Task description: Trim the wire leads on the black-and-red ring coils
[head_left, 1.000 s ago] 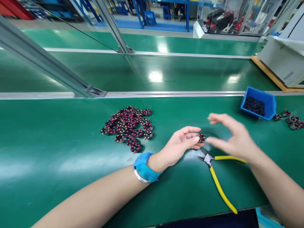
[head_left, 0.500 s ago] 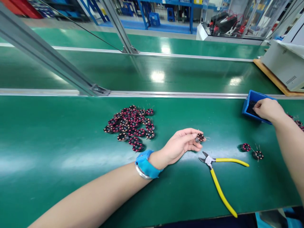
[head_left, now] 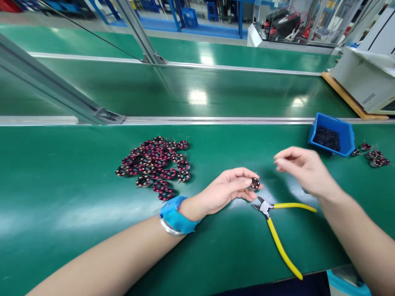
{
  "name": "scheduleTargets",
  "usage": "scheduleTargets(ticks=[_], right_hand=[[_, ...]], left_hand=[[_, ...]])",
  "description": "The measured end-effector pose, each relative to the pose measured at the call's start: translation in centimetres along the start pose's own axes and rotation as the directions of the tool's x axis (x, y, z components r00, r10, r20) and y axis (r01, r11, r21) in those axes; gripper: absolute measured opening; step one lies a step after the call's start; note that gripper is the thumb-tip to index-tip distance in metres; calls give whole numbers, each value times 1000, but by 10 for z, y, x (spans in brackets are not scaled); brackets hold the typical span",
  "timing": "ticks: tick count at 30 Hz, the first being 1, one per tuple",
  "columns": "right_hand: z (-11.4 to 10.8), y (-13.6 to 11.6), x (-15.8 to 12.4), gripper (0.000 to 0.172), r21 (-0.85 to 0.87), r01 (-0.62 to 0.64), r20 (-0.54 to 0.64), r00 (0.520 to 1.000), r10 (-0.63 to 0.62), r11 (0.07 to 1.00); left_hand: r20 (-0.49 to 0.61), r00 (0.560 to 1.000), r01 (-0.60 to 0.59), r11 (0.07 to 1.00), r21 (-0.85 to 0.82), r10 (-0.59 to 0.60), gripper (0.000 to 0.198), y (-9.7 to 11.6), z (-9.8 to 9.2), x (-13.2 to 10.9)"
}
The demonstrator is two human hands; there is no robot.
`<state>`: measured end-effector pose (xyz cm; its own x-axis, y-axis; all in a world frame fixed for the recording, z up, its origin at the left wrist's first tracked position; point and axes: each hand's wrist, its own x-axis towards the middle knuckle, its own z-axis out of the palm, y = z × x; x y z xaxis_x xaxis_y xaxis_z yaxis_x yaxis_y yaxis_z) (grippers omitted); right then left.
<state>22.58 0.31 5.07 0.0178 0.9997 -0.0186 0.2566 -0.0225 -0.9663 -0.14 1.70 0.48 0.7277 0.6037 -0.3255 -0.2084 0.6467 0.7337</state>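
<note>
Between the thumb and fingers of my left hand (head_left: 230,187) is a small round motor stator (head_left: 254,183) wound with copper wire, held just above the green table. My right hand (head_left: 304,168) is in the air to the right of it, thumb and index finger pinched together. Whatever lies in that pinch is too small to make out. Behind my right hand stands a blue bin (head_left: 347,142) with many small black pieces (head_left: 327,138) inside. Yellow-handled side cutters (head_left: 266,207) lie with spread handles on the table, close below the held stator.
A pile of stators (head_left: 157,162) with red or copper windings lies left of my hands. Several more stators (head_left: 375,155) sit right of the bin. A metal rail (head_left: 216,120) runs along the table's back, with a slanted metal post (head_left: 61,90) at left and a grey machine (head_left: 364,82) at back right.
My right hand has come out of the blue bin and moved left toward the held stator. My left hand still holds the stator. The view has shifted slightly.
</note>
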Motion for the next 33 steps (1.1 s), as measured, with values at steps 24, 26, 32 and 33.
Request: scheduleTargets(ticks=[24, 26, 32, 33], right_hand=[[41, 28, -15, 28, 451, -334, 225, 940, 257, 828], [41, 27, -15, 27, 445, -327, 222, 942, 251, 834], [41, 26, -17, 24, 385, -254, 224, 958, 178, 887], [41, 26, -18, 24, 366, -238, 220, 962, 164, 900]], left_hand=[[97, 988, 111, 992, 63, -117, 37, 5, -6, 1], [97, 989, 110, 992, 60, -115, 37, 5, -6, 1], [101, 988, 114, 992, 51, -119, 37, 5, -7, 1], [102, 988, 112, 992, 49, -117, 36, 5, -7, 1]])
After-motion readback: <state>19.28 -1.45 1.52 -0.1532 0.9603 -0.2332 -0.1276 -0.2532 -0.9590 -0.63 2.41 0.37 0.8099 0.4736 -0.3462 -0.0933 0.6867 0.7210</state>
